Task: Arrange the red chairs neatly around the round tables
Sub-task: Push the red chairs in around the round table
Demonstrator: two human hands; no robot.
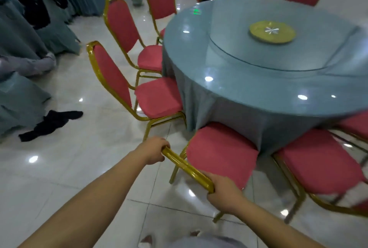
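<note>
- Pushing the red chair (221,152) further in could snag the hanging tablecloth (209,108). The front of its seat already meets the drape below the tabletop (258,88), and a dragged cloth might disturb the glass turntable (268,54) resting on it.
- Swinging the chair sideways risks a knock, because the neighbouring chair (318,164), at the tabletop's near right, stands just beside it.
- An uneven push could make the legs skid on the glossy floor (79,168) and leave the chair crooked to the tabletop's edge.
- The left hand (154,151) has its fingers (163,144) curled tight round the end of the gold top rail (185,165) that lies farther to the tabletop's left.
- The right hand (223,190) wraps the rail's other corner, fingers closed on it with no gap showing.
- The chair stands at the tabletop's near edge, backrest toward the person.
</note>
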